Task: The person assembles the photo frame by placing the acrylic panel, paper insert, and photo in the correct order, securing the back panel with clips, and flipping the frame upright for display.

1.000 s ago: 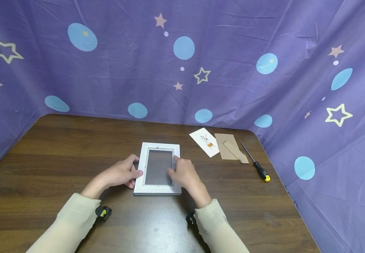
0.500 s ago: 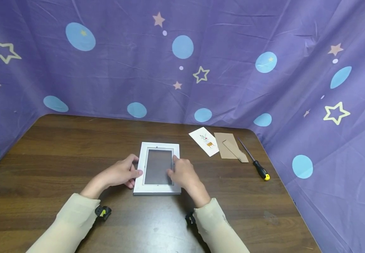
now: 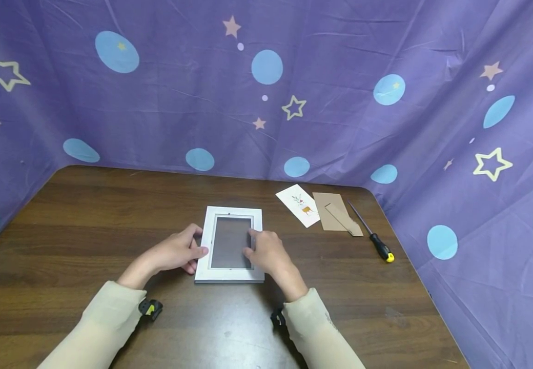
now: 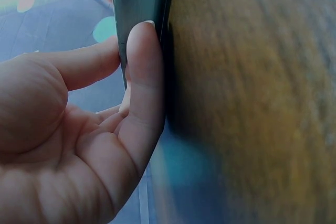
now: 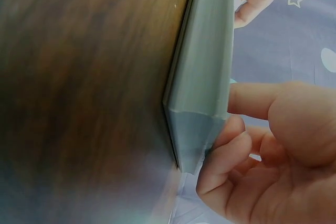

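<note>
Left hand pinches the frame; right hand, grip unclear, seems to work its inner edge; next likely needs light pressure.

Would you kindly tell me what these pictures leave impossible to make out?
Head view: underside of the white rectangular frame, hidden by its upper side.
Head view: finer details on the white illustrated paper card, too small.
Head view: rest of the cream fabric sleeves, cut by bottom edge.
</note>
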